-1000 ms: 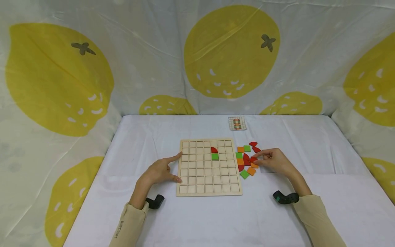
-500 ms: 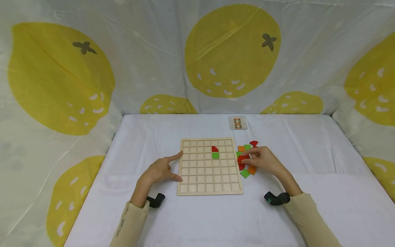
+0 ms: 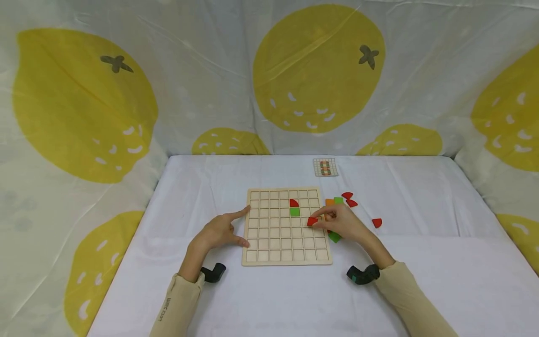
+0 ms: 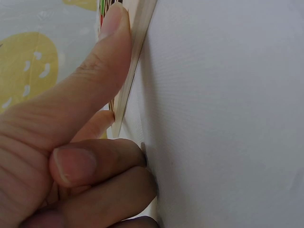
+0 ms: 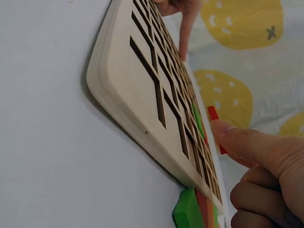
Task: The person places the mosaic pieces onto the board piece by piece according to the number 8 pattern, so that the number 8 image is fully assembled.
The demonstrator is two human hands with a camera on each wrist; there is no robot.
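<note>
In the head view, a square wooden grid board [image 3: 275, 248] lies flat on the white cloth. A red quarter-circle tile [image 3: 294, 203] sits in one of its cells, directly behind a green square tile [image 3: 295, 212]. My left hand [image 3: 216, 231] touches the board's left edge with thumb and index finger spread and straight; the left wrist view shows its other fingers bent. Between thumb and fingers, my right hand [image 3: 343, 222] pinches another red quarter-circle tile [image 3: 311, 221]. That tile is over the board's right side, and the right wrist view shows it raised above the grid.
Orange [image 3: 330, 202] and green tiles [image 3: 338, 200] lie beside the board's right edge, partly hidden by my right hand. Loose red quarter-circles [image 3: 351, 203] lie farther right, one alone [image 3: 376, 223]. A small pattern card [image 3: 325, 167] lies at the back.
My right hand has moved left from the tile pile to over the board, carrying a red quarter-circle tile. A lone red tile now shows at the right. My left hand has stayed in place.
</note>
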